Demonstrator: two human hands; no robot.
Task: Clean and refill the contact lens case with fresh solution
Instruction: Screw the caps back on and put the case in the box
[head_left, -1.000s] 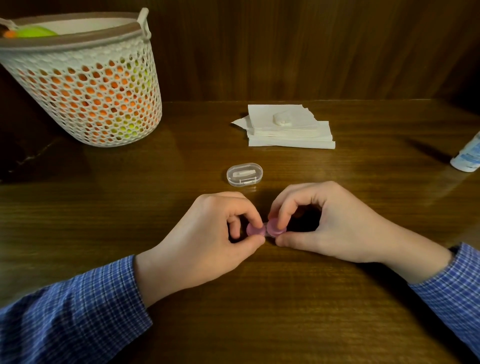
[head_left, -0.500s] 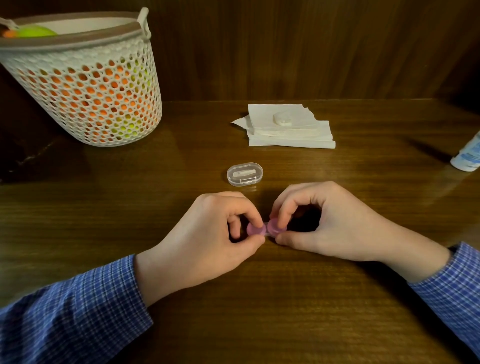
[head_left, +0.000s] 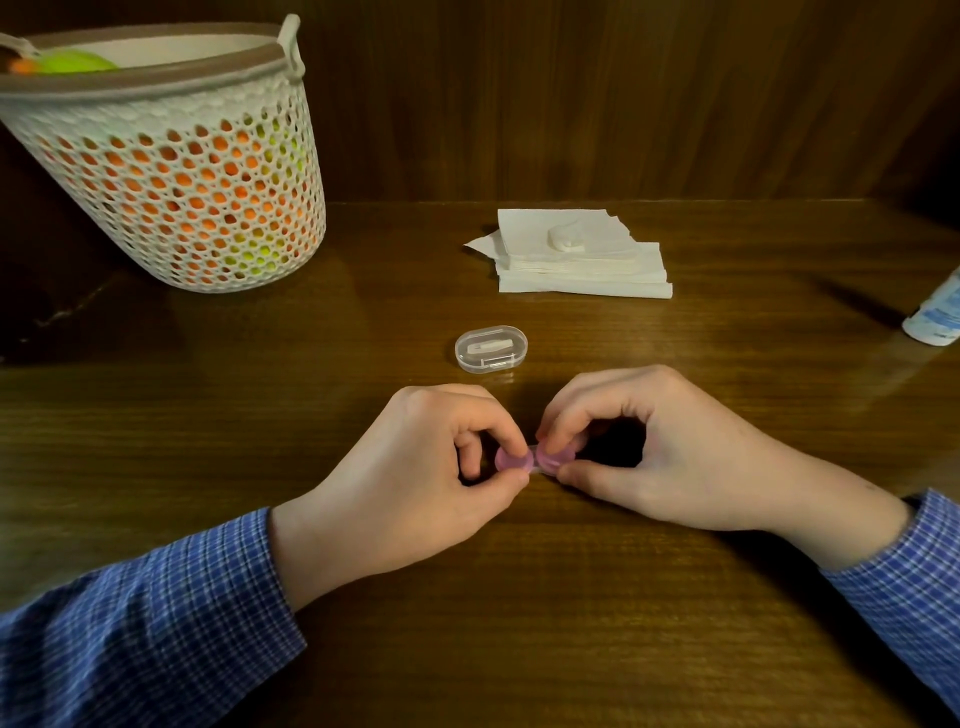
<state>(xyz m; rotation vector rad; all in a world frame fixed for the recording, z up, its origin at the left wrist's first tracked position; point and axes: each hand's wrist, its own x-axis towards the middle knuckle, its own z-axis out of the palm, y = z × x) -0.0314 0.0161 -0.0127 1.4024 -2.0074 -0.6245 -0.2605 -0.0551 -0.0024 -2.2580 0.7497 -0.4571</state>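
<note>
Surface: dark wood grain, carrying everything; both hands rest on it near its middle.
Basket: white perforated plastic with a brown rim, far beyond the left hand and off to its left; orange and yellow-green contents show through the holes.
Left hand: fingers curled, forefinger and thumb pinching the left cap of the contact lens case; a blue checked sleeve covers the forearm.
Right hand: fingers curled, forefinger and thumb pinching the right cap of the case; the same checked sleeve at the wrist.
Tissue stack: folded white sheets well beyond the right hand, with a small white object lying on top, too small to identify.
Solution bottle: white with a blue label, far to the right of the right hand, cut by the frame edge.
Clear box: small oval transparent container just beyond the gap between the two hands, lid closed, a white piece inside.
Contact lens case: pink, two round caps side by side, low over the surface between the fingertips of both hands, each hand gripping one end.
</note>
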